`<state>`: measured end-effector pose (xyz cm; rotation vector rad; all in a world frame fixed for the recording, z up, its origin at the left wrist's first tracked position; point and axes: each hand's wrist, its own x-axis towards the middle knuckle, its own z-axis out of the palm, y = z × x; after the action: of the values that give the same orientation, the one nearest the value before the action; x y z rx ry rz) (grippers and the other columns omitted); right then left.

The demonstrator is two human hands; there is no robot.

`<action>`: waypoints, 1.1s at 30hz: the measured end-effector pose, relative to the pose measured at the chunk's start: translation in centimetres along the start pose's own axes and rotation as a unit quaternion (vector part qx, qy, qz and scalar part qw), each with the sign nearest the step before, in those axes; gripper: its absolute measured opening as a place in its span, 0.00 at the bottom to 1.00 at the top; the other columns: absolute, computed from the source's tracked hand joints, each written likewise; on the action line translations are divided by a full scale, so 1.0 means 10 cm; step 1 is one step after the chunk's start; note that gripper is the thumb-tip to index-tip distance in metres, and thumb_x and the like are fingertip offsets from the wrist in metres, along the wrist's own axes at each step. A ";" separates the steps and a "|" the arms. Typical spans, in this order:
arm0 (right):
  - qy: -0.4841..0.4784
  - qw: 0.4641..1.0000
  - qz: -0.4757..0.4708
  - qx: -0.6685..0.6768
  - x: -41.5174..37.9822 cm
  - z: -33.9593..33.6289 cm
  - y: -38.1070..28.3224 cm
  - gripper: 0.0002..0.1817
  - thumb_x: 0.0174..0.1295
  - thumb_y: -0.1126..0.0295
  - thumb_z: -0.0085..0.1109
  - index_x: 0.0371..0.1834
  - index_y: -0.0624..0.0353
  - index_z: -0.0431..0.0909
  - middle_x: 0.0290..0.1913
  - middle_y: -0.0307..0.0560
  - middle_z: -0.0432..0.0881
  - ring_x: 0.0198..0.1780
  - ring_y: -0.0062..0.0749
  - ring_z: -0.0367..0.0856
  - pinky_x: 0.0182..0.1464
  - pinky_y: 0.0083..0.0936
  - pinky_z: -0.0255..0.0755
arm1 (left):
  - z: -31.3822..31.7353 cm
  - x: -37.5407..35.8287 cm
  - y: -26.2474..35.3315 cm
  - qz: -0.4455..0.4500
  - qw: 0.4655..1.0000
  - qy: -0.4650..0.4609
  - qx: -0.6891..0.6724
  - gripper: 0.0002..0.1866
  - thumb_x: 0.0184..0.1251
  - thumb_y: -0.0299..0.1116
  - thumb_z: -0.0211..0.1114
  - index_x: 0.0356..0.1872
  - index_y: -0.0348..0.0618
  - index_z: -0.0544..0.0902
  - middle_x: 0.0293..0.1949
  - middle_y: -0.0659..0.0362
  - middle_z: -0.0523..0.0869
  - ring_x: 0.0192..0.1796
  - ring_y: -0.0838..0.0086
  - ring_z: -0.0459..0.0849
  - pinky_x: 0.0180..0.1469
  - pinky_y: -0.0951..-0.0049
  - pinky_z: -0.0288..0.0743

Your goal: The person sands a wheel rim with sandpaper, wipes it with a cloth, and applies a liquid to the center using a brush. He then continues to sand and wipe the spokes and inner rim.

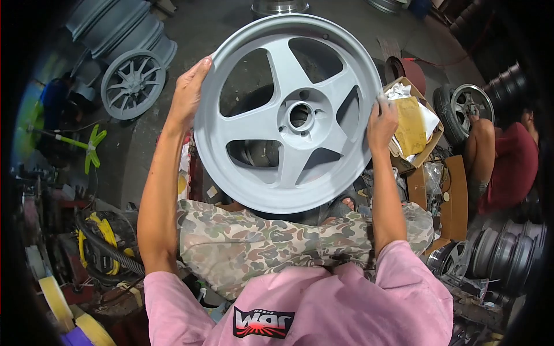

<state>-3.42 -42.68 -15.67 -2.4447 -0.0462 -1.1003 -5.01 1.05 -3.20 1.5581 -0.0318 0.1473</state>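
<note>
A large pale grey five-spoke car wheel rim [248,118] is tilted up in front of my lap, its face toward me. My left hand [191,89] grips its outer edge at the upper left, thumb along the lip. At the right edge, my right hand [382,122] is closed on the rim, fingers curled. A small whitish blur shows by its fingertips; I cannot make out what it is. The rim's lower edge is close to my camouflage trousers [277,239]; what supports it underneath is hidden.
Beside my right hand is a cardboard box [424,155] of crumpled paper and yellow sheet. Another person [511,167] crouches at the right near a wheel with a tyre [453,115]. Grey rims [134,83] stand at upper left. A black hose [109,254] and tape rolls [56,303] lie left.
</note>
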 end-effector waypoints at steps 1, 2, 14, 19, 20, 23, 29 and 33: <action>0.016 1.000 0.009 0.016 0.17 0.09 -0.03 0.16 0.65 0.78 0.61 0.56 0.62 0.86 0.47 0.58 0.83 0.51 0.56 0.82 0.54 0.45 0.75 | -0.01 -0.01 -0.03 0.002 1.000 -0.001 -0.002 0.24 0.83 0.48 0.60 0.67 0.41 0.83 0.53 0.65 0.88 0.51 0.84 0.82 0.57 0.81 0.74; 0.034 0.998 -0.014 0.045 0.39 0.21 -0.10 0.16 0.64 0.78 0.61 0.55 0.62 0.86 0.48 0.57 0.84 0.51 0.55 0.82 0.55 0.44 0.75 | -0.01 -0.02 -0.01 0.002 1.000 0.002 0.000 0.24 0.83 0.48 0.60 0.67 0.41 0.83 0.53 0.65 0.88 0.51 0.84 0.82 0.57 0.81 0.74; -0.041 0.891 -0.425 0.155 1.43 0.67 -2.04 0.17 0.56 0.79 0.62 0.50 0.55 0.83 0.51 0.49 0.82 0.54 0.47 0.85 0.56 0.40 0.83 | -0.04 -0.02 0.07 -0.007 1.000 -0.008 -0.007 0.25 0.84 0.46 0.59 0.68 0.37 0.81 0.56 0.62 0.88 0.54 0.81 0.84 0.61 0.78 0.75; -0.113 0.984 -0.133 -0.046 1.25 0.36 -0.25 0.11 0.64 0.69 0.63 0.46 0.59 0.86 0.39 0.61 0.83 0.43 0.61 0.84 0.49 0.50 0.78 | -0.16 0.08 -0.03 0.018 0.997 0.027 0.070 0.28 0.82 0.50 0.61 0.68 0.35 0.81 0.59 0.59 0.87 0.59 0.77 0.84 0.65 0.76 0.73; -0.143 0.979 -0.129 -0.074 0.95 0.24 0.11 0.09 0.64 0.71 0.62 0.45 0.62 0.85 0.39 0.62 0.83 0.44 0.61 0.84 0.48 0.52 0.77 | -0.22 0.11 -0.08 0.019 0.997 0.011 0.078 0.29 0.82 0.50 0.61 0.69 0.35 0.81 0.60 0.58 0.87 0.60 0.76 0.83 0.66 0.76 0.73; -0.301 0.930 -0.143 -0.158 -0.07 -0.44 0.25 0.07 0.63 0.77 0.57 0.39 0.64 0.85 0.41 0.61 0.81 0.45 0.59 0.82 0.48 0.52 0.76 | -0.30 0.18 -0.17 0.031 0.992 0.064 0.104 0.30 0.80 0.51 0.63 0.69 0.36 0.81 0.61 0.57 0.87 0.62 0.76 0.82 0.67 0.76 0.71; -0.438 0.863 -0.247 0.036 -1.31 -1.22 -0.63 0.11 0.52 0.81 0.61 0.40 0.66 0.83 0.49 0.57 0.81 0.55 0.53 0.79 0.58 0.43 0.77 | -0.38 0.18 -0.15 0.022 0.998 0.018 0.063 0.28 0.82 0.50 0.58 0.68 0.36 0.80 0.60 0.57 0.86 0.59 0.75 0.83 0.64 0.73 0.75; -0.494 0.814 -0.261 0.159 -1.34 -1.24 -1.01 0.11 0.52 0.79 0.65 0.39 0.63 0.80 0.45 0.53 0.79 0.51 0.52 0.80 0.57 0.43 0.77 | -0.32 0.16 -0.17 0.066 0.997 -0.018 0.021 0.21 0.84 0.42 0.58 0.63 0.33 0.83 0.55 0.60 0.88 0.53 0.77 0.84 0.58 0.73 0.78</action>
<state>-23.41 -36.78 -14.15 -2.4387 -1.1706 0.1568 -3.43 4.34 -4.71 1.6012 -0.1618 0.2247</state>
